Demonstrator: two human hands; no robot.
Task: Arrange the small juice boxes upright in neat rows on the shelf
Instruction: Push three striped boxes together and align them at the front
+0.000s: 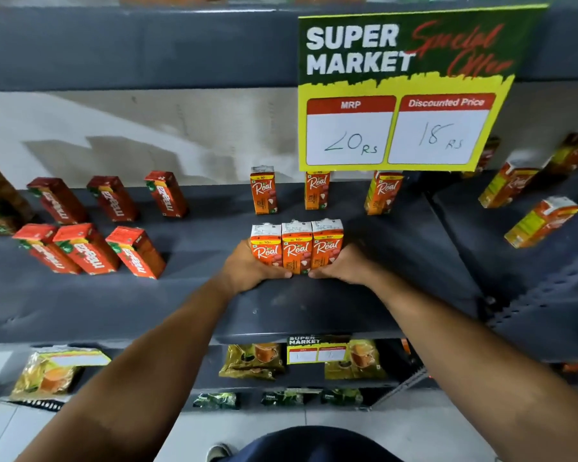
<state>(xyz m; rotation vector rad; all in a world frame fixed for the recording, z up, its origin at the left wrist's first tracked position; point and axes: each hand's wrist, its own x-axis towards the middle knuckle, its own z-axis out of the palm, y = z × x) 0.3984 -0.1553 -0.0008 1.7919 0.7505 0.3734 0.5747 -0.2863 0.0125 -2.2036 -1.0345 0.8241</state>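
Standing in a tight trio near the front of the dark grey shelf (114,305), the three orange Real boxes (296,250) are upright, side by side and touching, labels toward me. I see my left hand (247,266) pressed flat against the left box and my right hand (342,265) against the right one, fingertips nearly meeting at the foot of the middle box; both hands clasp the trio between them. Both forearms reach up and in from the lower corners, bare.

Behind the trio, a back row (317,191) of three more Real boxes stands along the rear edge, spaced apart, the rightmost tilted a little. A pale wall (131,128) backs the shelf.

To the left, six red Maaza boxes (90,225) stand in two loose rows, apart from the trio and leaning in my wide view. To the right, on the next shelf section (514,261), several orange and yellow cartons (541,221) are scattered at angles.

A yellow and green price sign (404,91) hangs from the shelf above and covers the tops of the middle and right boxes in the back row. It reads 20 Rs and 18 Rs.

Below, a lower shelf holds gold pouches (254,360) and a smaller sign (314,350), over a pale tiled floor (194,438).
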